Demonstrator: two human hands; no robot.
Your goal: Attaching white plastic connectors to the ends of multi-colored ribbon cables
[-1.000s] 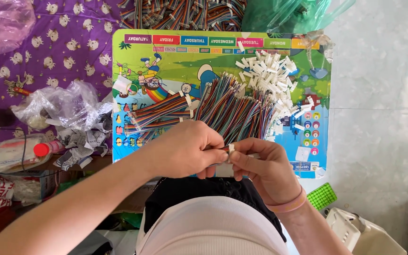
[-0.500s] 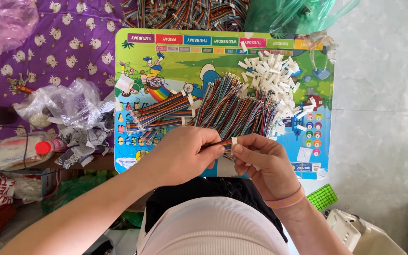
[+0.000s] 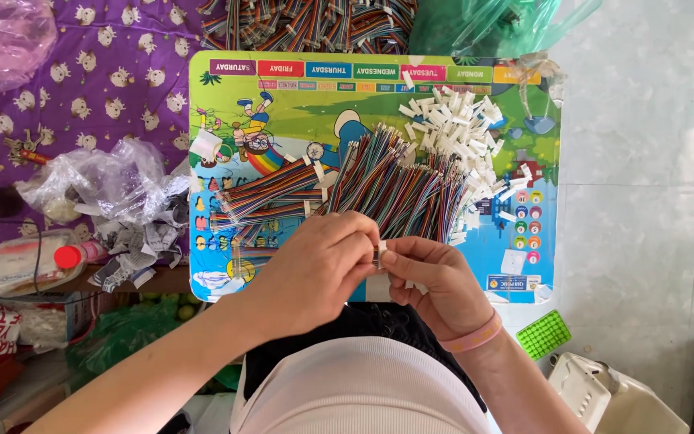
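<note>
White connector (image 3: pixel 381 247) pinched between both hands, left hand (image 3: pixel 319 269), right hand (image 3: pixel 435 281), wire seemingly hidden by fingers

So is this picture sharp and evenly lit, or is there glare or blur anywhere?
Head view: soft, even daylight, with no hard shadows. The pale floor tiles at the right look slightly washed out. The clear plastic bag shows bright sheen. The multicoloured wire bundle is crisp; the left hand and right hand are fairly sharp, though the small white connector between them is too small to resolve.
</note>
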